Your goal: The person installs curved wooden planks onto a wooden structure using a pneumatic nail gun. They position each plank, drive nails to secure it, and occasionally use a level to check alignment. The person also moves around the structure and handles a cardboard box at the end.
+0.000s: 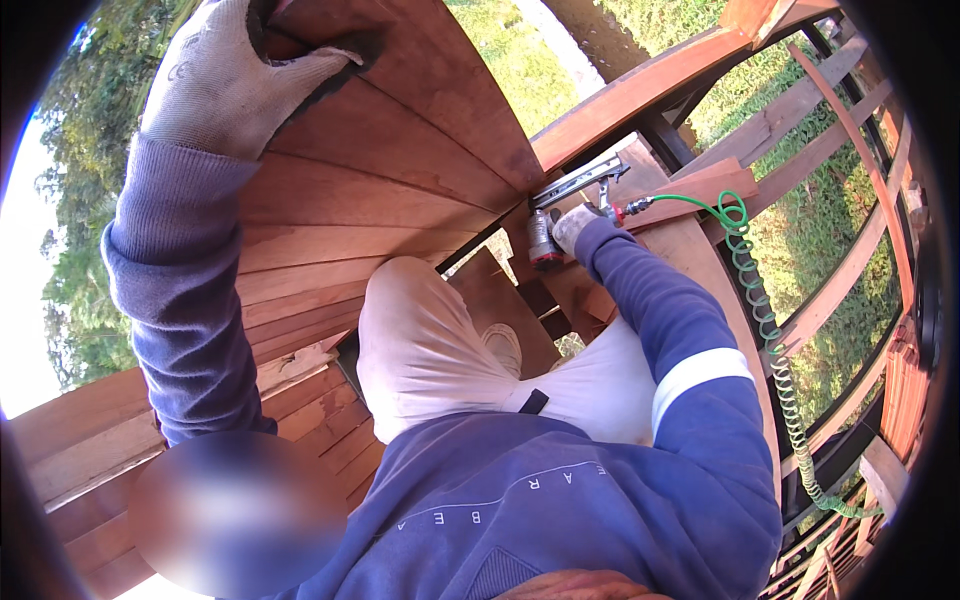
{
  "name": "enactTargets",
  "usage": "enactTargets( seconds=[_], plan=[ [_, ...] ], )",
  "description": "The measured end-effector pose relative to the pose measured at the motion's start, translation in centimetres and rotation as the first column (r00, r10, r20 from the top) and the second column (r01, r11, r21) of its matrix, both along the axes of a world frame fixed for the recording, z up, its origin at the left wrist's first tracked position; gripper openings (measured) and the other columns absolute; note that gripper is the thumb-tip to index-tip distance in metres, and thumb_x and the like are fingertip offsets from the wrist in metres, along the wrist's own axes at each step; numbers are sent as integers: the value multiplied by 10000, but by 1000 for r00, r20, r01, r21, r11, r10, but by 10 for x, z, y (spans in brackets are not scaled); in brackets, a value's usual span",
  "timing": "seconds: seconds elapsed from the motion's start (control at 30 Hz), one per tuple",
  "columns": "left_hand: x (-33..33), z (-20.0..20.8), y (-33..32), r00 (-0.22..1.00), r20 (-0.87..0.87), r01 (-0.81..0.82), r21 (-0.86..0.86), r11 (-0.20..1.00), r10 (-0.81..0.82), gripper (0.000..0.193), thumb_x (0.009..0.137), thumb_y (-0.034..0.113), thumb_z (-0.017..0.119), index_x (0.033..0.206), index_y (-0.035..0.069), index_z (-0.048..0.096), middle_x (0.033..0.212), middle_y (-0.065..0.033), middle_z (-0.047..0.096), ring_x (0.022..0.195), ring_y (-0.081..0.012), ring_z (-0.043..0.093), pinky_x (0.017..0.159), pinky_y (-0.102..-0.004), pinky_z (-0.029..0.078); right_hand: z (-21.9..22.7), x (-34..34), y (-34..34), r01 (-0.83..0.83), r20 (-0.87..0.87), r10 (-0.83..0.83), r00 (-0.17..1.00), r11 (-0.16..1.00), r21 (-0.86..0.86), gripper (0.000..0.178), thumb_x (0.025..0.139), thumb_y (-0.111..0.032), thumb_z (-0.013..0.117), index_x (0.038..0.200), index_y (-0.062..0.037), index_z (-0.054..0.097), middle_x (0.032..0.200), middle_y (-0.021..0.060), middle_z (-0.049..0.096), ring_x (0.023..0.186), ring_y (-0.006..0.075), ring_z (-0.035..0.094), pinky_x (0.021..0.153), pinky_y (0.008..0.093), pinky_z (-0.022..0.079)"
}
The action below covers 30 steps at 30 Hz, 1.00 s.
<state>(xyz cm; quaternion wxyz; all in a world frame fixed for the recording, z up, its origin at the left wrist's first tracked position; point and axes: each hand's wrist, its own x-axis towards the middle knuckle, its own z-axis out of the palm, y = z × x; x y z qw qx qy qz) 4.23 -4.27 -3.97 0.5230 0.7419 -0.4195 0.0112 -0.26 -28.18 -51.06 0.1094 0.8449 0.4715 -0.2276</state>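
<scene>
My left hand (215, 90), in a white work glove with dark finger areas, grips the upper edge of a wide reddish wooden board (440, 90). Its thumb lies on the board's face; the other fingers are partly hidden behind the edge. Below that board, several more planks (350, 205) fan out side by side, forming a curved wall. At the lower end of the top board, my gloved right hand (572, 228) is closed around a pneumatic nail gun (541, 240). The silver nose and magazine point at the board's corner beside a wooden rail. A green coiled air hose (760, 305) runs from the gun's fitting.
A curved wooden beam (640, 95) crosses the upper right. Loose strips and slats (820, 150) lie over a dark metal frame at right. A short board (705, 192) rests near the hose. My bent knee (410, 310) is close to the planks. Grass and trees surround the structure.
</scene>
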Motion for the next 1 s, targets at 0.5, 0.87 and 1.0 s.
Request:
enactTargets(
  seconds=[0.5,0.87,1.0],
  plan=[
    [-9,-4,-30,780,409,-618,624,478,474,703,737,-11,669,1388,30,408,1279,-140,552,1183,-203,537,998,-343,438,-8,-4,-8,47,95,-49,994,999,16,182,852,-172,531,922,-111,688,890,73,710,809,229,691,661,401,519],
    [-3,-6,-20,813,333,-575,587,570,477,722,742,-82,647,1403,5,368,1356,-127,480,1225,-178,477,1022,-312,425,-11,-3,-10,61,138,-64,988,998,31,192,836,-182,560,965,-109,682,962,66,697,855,225,678,680,409,508],
    [-6,-5,-26,812,293,-567,601,563,505,727,742,-92,642,1406,2,359,1354,-128,481,1223,-184,479,1013,-309,438,-9,-2,-14,30,119,-33,992,999,29,199,835,-187,568,978,-106,680,949,68,701,851,231,680,695,409,501]
  ],
)
